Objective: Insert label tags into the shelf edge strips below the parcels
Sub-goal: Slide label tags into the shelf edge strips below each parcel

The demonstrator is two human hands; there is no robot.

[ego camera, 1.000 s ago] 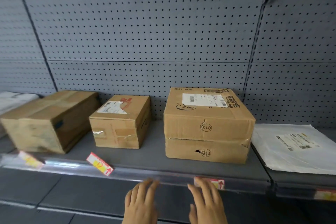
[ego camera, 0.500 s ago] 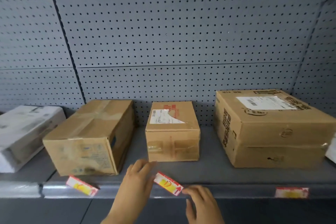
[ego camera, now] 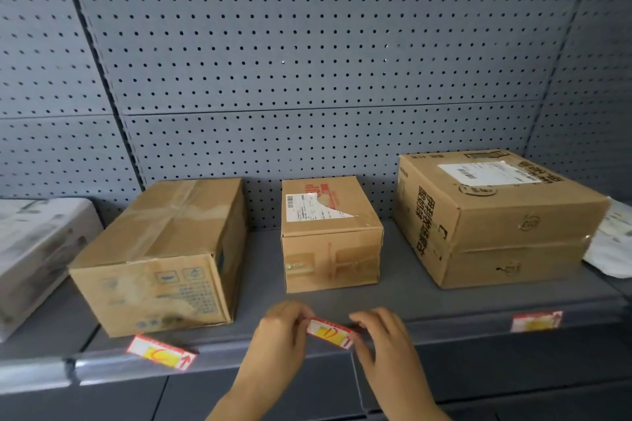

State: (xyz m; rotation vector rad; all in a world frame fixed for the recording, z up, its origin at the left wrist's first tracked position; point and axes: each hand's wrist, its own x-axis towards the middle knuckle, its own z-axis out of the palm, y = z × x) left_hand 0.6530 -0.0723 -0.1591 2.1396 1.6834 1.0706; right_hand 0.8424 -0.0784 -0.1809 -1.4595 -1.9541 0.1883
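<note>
A red, white and yellow label tag (ego camera: 329, 334) lies tilted on the shelf edge strip (ego camera: 444, 328), below the small middle parcel (ego camera: 330, 236). My left hand (ego camera: 280, 338) pinches its left end and my right hand (ego camera: 383, 338) pinches its right end. A second tag (ego camera: 160, 351) lies askew on the strip below the large left parcel (ego camera: 160, 256). A third tag (ego camera: 536, 321) sits flat in the strip below the big right parcel (ego camera: 496, 215).
A grey pegboard (ego camera: 307, 61) backs the shelf. A white box (ego camera: 34, 249) stands at the far left and a white mailer bag (ego camera: 612, 243) at the far right. Another grey shelf front (ego camera: 478, 369) lies below the strip.
The view has swung left from the right parcel to the middle one. Both hands moved from the right tag to the middle tag and now hold its two ends.
</note>
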